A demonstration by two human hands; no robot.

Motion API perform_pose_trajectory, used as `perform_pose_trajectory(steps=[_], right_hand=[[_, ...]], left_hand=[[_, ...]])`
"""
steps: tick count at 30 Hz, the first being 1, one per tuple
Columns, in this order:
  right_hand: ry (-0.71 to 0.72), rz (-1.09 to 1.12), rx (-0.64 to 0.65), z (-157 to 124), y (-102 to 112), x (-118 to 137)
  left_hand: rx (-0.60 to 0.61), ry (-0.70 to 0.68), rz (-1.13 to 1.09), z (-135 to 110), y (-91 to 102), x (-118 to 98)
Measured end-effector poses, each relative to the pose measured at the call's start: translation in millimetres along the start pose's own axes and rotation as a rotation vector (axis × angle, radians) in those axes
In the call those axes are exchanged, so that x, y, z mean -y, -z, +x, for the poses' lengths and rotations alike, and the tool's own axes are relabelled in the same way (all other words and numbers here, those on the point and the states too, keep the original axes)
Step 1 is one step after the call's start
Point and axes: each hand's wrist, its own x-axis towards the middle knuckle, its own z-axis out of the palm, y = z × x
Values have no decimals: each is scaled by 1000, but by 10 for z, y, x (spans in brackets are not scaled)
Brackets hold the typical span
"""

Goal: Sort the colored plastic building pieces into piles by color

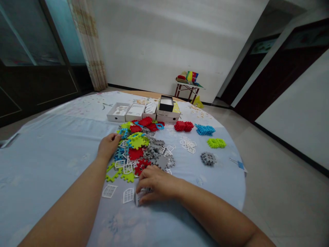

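A mixed pile of notched plastic building pieces (137,141) in red, green, blue and grey, with white lattice window pieces among them, lies on the cloth. My left hand (109,145) rests against the pile's left side, fingers curled near a blue piece (123,133); whatever is in them is hidden. In front of the pile, my right hand (156,183) grips a white window piece (137,199), seen mostly edge-on and partly covered by the fingers. Left of it lie a loose white window piece (128,195) and a second one (109,191).
Sorted stacks stand at the right: red pieces (183,126), blue pieces (205,129), green pieces (216,143), grey pieces (208,158) and white windows (188,144). Open white boxes (117,117) and a black box (167,104) line the back. A blue clip (241,165) sits at the table's right edge.
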Motion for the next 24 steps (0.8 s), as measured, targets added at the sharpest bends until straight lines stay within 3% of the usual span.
perform_pose_trajectory(steps=[2, 4, 8, 12, 15, 18, 21, 24], right_hand=[[-22, 95, -88, -25, 80, -64], [-120, 134, -263, -94, 205, -180], [-444, -17, -647, -368, 456, -592], [-700, -172, -808, -669, 562, -1042], [-777, -272, -873, -806, 557, -1224], [-763, -310, -890, -835, 506, -1269], [-676, -276, -822, -769, 421, -1248], [-618, -255, -677, -653, 322, -1210]], left_hand=[[4, 8, 4, 1, 11, -8], [8, 19, 13, 3, 20, -14], [15, 25, 34, 2, 28, -31], [17, 24, 43, -3, 31, -43], [33, 28, 52, -8, 36, -38], [45, 13, 49, -9, 38, -28], [39, 11, 53, -2, 33, -18], [33, 11, 54, 4, 28, -13]])
